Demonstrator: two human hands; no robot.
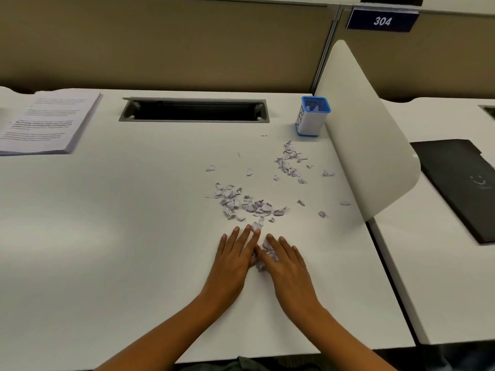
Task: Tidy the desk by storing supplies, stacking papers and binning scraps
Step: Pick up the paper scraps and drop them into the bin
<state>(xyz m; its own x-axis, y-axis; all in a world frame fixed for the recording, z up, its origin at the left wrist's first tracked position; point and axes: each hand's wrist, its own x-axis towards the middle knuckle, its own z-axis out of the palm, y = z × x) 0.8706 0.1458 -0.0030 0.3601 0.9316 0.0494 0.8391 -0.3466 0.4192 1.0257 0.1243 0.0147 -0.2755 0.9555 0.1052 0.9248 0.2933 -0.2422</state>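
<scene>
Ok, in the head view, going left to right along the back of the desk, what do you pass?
Stack of papers → recessed cable slot → blue-and-white bin → white divider panel → black flat item on the neighbouring desk.

Paper stack (45, 121) partly off L edge, print illegible.

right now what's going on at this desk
A person seems to be gathering torn paper on the white desk. The left hand and right hand lie flat, fingers straight, with a small clump of scraps pressed between them. A bigger scatter of scraps lies farther out, trailing towards the blue and white bin at the back right, which already holds some paper. A stack of papers sits at the back left.
</scene>
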